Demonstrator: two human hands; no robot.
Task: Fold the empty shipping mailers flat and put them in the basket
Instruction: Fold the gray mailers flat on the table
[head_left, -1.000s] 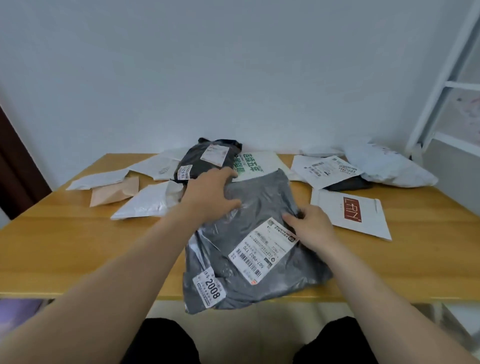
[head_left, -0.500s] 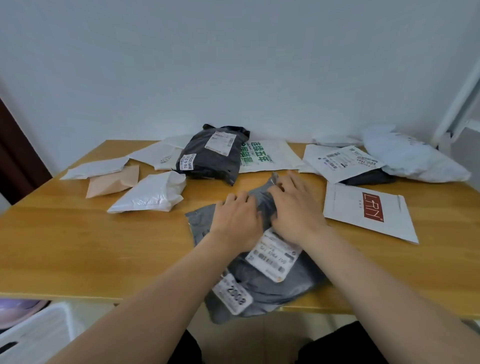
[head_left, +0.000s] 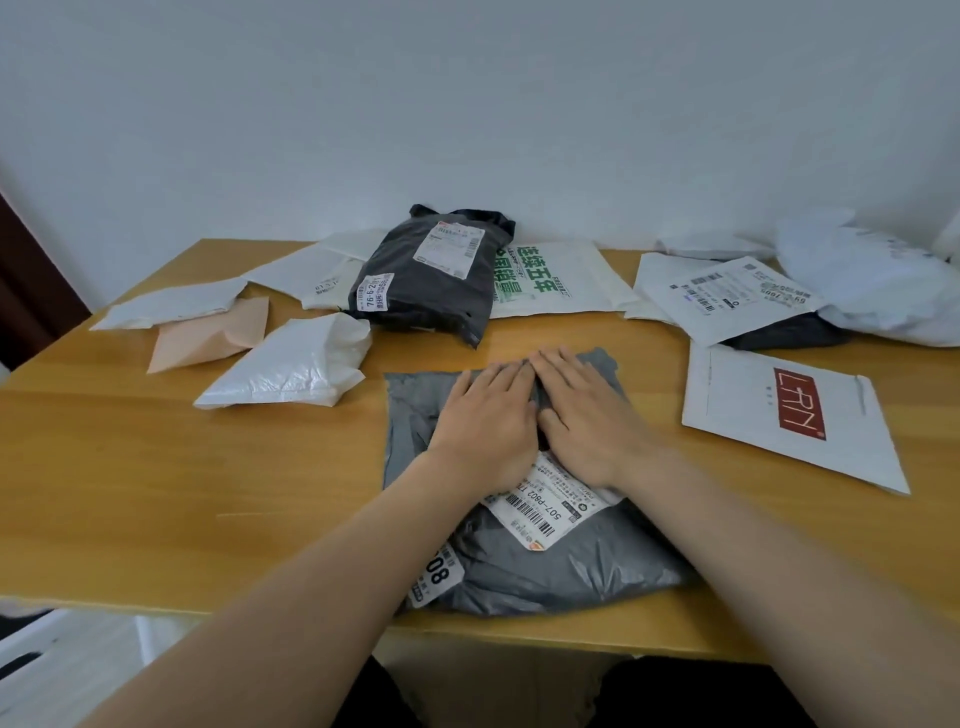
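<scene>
A grey plastic mailer (head_left: 561, 566) with white shipping labels lies at the table's near edge, in front of me. My left hand (head_left: 488, 421) and my right hand (head_left: 587, 415) lie side by side on its far half, palms down, fingers straight, pressing it flat. A white basket (head_left: 31, 660) shows partly at the lower left, below the table edge.
Other mailers lie across the wooden table (head_left: 156, 493): a dark one (head_left: 431, 280) at the back middle, a crumpled white one (head_left: 296, 364) and a beige one (head_left: 213, 332) to the left, a white one with a red logo (head_left: 789, 415) to the right, several white ones behind.
Both hands moved from gripping the grey mailer's far part to lying flat on it together. The mailer's far half now lies flatter on the table. The view shifted down and left.
</scene>
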